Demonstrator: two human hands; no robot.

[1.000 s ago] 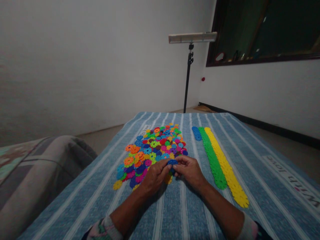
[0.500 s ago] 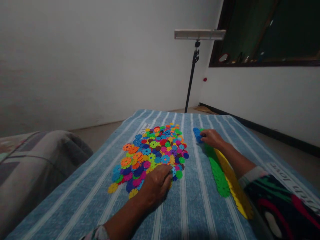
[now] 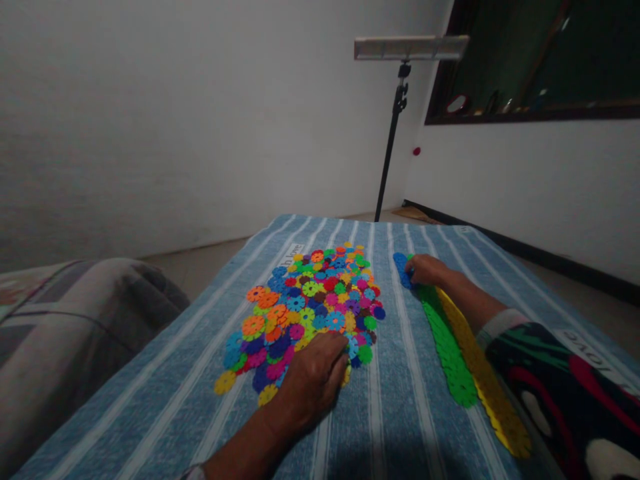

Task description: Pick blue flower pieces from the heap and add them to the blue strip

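Observation:
A pile of multicoloured notched plastic discs (image 3: pixel 310 289) is spread over the striped cloth. My left hand (image 3: pixel 315 373) rests at the pile's near edge, palm down with curled fingers; its fingertips are hidden, and a yellow disc shows beside them. My right hand (image 3: pixel 429 270) is closed at the near end of a short row of blue discs (image 3: pixel 401 267), fingertips on a blue disc. Beneath and nearer than that hand runs a long overlapping row of green discs (image 3: pixel 453 357). Alongside it, to the right, lies a row of yellow discs (image 3: pixel 493 387), partly under the right forearm.
The blue striped cloth (image 3: pixel 385 413) covers the long, low surface. A lamp on a black stand (image 3: pixel 390 147) rises behind its far end. To the left is a grey fabric-covered form (image 3: pixel 110 320). A dark window (image 3: pixel 540 60) is set in the right wall.
The camera view has shifted slightly, so the scene sits a little differently in the frame. Both hands stay at nearly the same places, the left at the pile and the right at the blue row.

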